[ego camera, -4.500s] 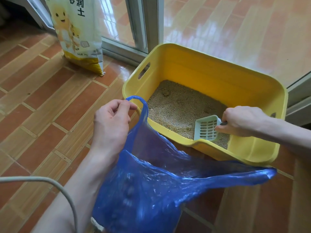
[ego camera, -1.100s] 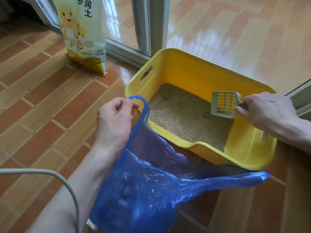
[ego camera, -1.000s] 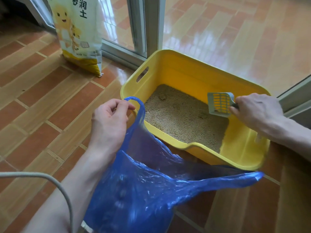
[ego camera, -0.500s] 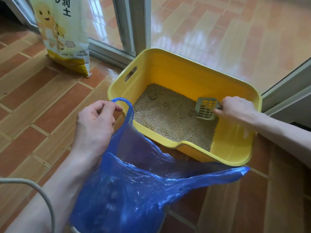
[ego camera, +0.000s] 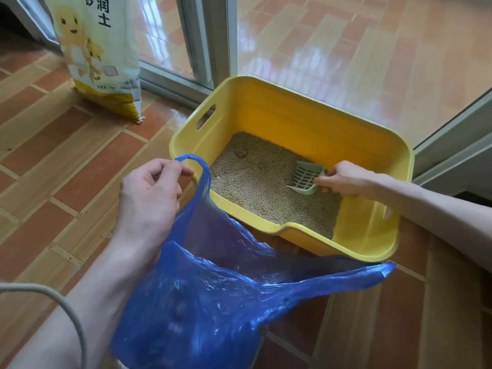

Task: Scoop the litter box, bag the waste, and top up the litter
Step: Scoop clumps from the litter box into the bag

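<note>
The right hand [ego camera: 343,178] is gripping the pale scoop [ego camera: 304,178], fingers curled round its handle, its front edge lying on the litter [ego camera: 255,179] inside the yellow litter box [ego camera: 292,113]. The left hand [ego camera: 149,198] is pinching one loop of the blue bag [ego camera: 213,294] — fingers closed on it — just beside the box's near rim, while the litter sack [ego camera: 98,49] is standing well apart by the door frame [ego camera: 218,38].

Bright daylight thru glass door [ego camera: 170,35], floor [ego camera: 332,49] glare, wide-angle warp.
</note>
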